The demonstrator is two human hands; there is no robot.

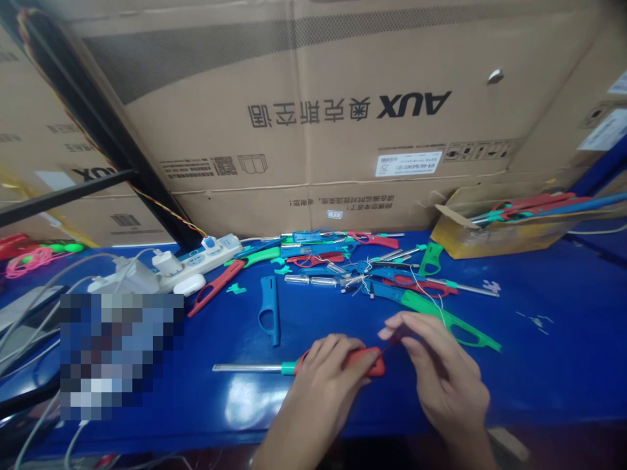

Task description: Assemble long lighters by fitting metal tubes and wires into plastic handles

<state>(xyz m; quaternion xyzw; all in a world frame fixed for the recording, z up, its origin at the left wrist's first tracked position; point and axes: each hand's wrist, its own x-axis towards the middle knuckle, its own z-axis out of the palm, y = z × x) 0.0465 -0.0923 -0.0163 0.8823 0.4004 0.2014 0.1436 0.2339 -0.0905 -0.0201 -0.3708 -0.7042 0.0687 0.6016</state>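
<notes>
My left hand is wrapped over a red gas lighter that lies along the table. Its long metal barrel and green collar stick out to the left. At the lighter's right end, my right hand is closed in a pinch. Between its fingertips is a small, thin, dark-red piece, too blurred to name, reaching toward the lighter's end. A blue lighter handle lies beyond my left hand. A green handle shell rests just beyond my right hand.
More lighter parts, metal tubes and white wires are heaped along the back. An open carton with red and blue parts stands back right. A power strip with chargers and cables sits left, beside a pixelated area. Large cardboard boxes wall the rear.
</notes>
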